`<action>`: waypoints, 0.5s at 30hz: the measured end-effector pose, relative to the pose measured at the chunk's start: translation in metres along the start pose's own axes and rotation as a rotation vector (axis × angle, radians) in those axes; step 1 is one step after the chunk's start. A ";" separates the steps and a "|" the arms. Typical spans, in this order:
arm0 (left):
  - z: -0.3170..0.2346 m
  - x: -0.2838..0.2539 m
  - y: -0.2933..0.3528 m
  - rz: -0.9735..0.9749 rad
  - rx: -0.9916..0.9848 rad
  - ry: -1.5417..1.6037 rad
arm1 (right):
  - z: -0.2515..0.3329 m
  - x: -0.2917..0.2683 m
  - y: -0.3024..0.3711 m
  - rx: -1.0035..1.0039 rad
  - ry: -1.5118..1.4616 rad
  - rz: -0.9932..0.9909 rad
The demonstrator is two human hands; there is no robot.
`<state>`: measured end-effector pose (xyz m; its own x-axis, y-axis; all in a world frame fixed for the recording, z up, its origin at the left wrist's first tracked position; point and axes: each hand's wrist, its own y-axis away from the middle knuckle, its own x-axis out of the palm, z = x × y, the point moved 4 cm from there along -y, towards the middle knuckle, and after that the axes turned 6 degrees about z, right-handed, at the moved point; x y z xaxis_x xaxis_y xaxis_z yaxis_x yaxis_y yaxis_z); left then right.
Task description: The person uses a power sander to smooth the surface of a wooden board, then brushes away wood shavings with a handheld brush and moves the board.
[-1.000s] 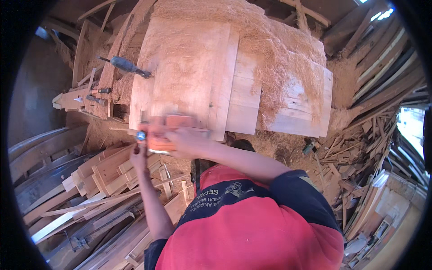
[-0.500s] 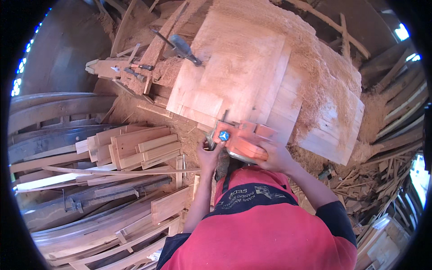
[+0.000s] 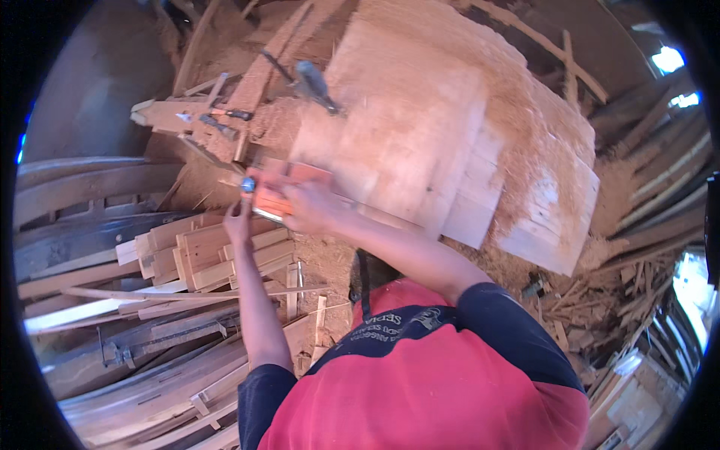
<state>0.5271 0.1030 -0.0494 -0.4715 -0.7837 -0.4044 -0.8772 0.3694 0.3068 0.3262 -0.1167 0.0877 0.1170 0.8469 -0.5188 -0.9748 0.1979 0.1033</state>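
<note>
Head view: both hands [image 3: 311,206] around an orange planer [image 3: 271,202], near corner of wide board [image 3: 405,127], open surface rightward.

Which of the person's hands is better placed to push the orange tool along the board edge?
Probably the right hand: it lies over the body of the orange tool, its forearm reaching across from the right. The left hand is at the end with the blue knob.

Daylight glares through wall gaps [image 3: 667,59] beyond the right edge of the wooden panel [image 3: 405,112]; the electric planer [image 3: 270,202] looks blurred; fisheye distortion bows outer lumber [image 3: 150,409].
</note>
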 end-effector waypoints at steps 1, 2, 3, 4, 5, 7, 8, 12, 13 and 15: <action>-0.004 0.005 -0.003 -0.007 -0.010 0.065 | -0.001 -0.004 -0.003 0.008 0.006 -0.003; -0.004 0.004 -0.004 0.014 -0.071 0.091 | -0.003 -0.006 -0.001 0.026 0.017 -0.017; -0.020 0.028 0.003 0.040 -0.099 0.070 | -0.013 -0.012 0.007 0.034 0.015 -0.051; -0.031 0.042 0.017 0.049 -0.135 0.036 | -0.021 -0.013 0.019 0.032 -0.003 -0.074; -0.030 0.049 0.030 0.059 -0.133 0.032 | -0.023 -0.016 0.035 0.051 0.003 -0.049; -0.026 0.066 0.063 0.210 -0.150 0.039 | -0.029 -0.032 0.086 0.092 -0.007 -0.035; -0.026 0.085 0.087 0.219 -0.176 -0.009 | -0.033 -0.046 0.116 0.130 -0.011 -0.022; -0.028 0.166 0.194 0.306 -0.134 -0.083 | -0.063 -0.079 0.239 0.267 0.083 0.019; -0.036 0.182 0.220 0.296 -0.129 -0.206 | -0.067 -0.087 0.265 0.321 0.122 0.017; -0.044 0.214 0.262 0.293 -0.110 -0.122 | -0.083 -0.095 0.312 0.318 0.162 -0.019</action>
<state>0.2010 0.0101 -0.0172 -0.7155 -0.5843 -0.3830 -0.6907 0.5090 0.5137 -0.0052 -0.1762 0.0984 0.0780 0.7575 -0.6482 -0.8619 0.3780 0.3380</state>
